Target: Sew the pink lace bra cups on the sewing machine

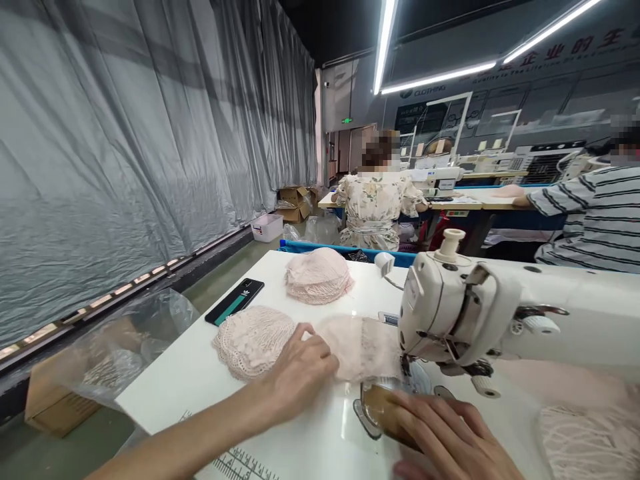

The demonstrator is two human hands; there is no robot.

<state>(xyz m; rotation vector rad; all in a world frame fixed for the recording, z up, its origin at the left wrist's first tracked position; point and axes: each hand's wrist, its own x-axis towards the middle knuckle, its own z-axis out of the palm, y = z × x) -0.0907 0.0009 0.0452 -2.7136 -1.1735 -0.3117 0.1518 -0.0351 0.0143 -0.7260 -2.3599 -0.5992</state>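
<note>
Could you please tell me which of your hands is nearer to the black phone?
Left. The left hand rests on lace right of the phone; the right hand lies farther right, by the sewing machine.

Two lace stacks, far-edge stack [319, 275] and left-edge stack [253, 340], one flat lace piece [360, 347], one phone [235, 301], one sewing machine [450, 313], two seated people, floral dress [375, 207] and striped shirt [595, 220]

The pale pink lace piece [361, 345] lies spread flat on the white table [200, 380], beneath the sewing machine [450, 313].
</note>
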